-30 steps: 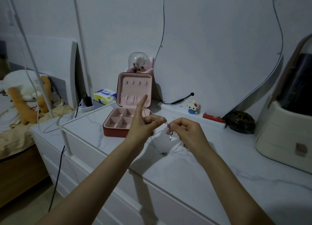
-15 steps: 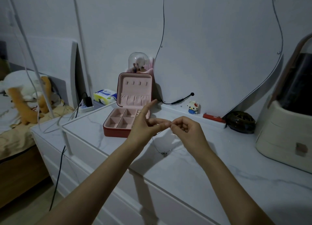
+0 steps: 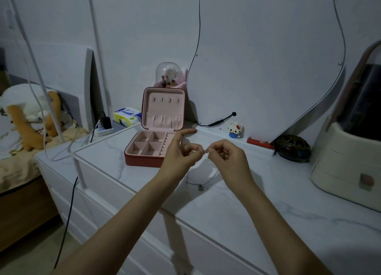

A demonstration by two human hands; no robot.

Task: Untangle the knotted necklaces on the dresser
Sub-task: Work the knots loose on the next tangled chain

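A thin silver necklace (image 3: 208, 182) hangs in a loop above the white marble dresser top (image 3: 237, 202), with a small pendant at its lowest point. Its tangled part sits between my two hands. My left hand (image 3: 181, 155) pinches the chain with thumb and a finger, its index finger sticking out straight toward the wall. My right hand (image 3: 226, 157) pinches the chain close beside it, fingers curled. The fingertips of both hands nearly touch. How many chains are in the tangle is too fine to make out.
An open red jewellery box (image 3: 154, 136) with a pink lining stands just behind my left hand. A small toy figure (image 3: 235, 129), a red bar (image 3: 259, 143) and a dark round object (image 3: 293, 149) line the back. A cream container (image 3: 348, 163) stands at right. Cables hang at left.
My hands have come closer together, from a visible gap with the chain stretched between them to nearly touching. My left index finger has tipped from upright to pointing forward.
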